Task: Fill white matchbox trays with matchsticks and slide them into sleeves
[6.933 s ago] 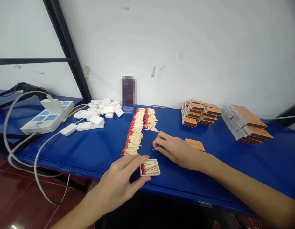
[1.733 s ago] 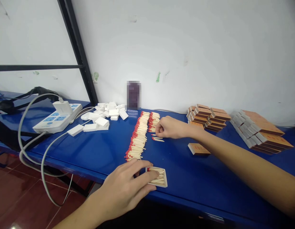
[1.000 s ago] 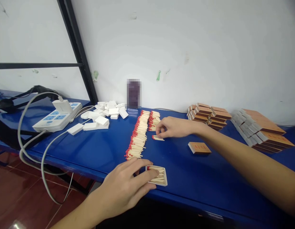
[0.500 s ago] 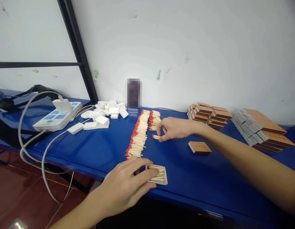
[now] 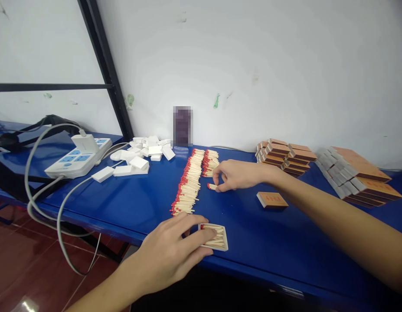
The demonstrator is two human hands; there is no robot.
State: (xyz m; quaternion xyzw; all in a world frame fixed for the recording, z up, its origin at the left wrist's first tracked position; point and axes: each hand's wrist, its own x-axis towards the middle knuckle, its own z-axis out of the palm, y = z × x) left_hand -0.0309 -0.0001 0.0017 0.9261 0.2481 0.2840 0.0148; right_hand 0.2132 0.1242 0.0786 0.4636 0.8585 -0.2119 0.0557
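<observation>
My left hand [image 5: 176, 251] grips a small white matchbox tray [image 5: 226, 242] at the table's front edge, one finger resting on the matches [image 5: 217, 240] inside. My right hand [image 5: 235, 175] is closed in a pinch at a few red-headed matches [image 5: 211, 186] at the table surface, beside the near end of a short row of matches [image 5: 210, 164]. A longer row of matches [image 5: 188, 184] runs toward me on the left of it. One closed orange matchbox [image 5: 272, 200] lies below my right forearm.
White empty-looking trays [image 5: 139, 163] are heaped at the back left, near a power strip [image 5: 79, 159] with looping cables. Stacked matchboxes [image 5: 280, 154] and larger matchbox piles [image 5: 361, 180] stand at the back right. A pixelated dark rectangle [image 5: 183, 126] leans on the wall.
</observation>
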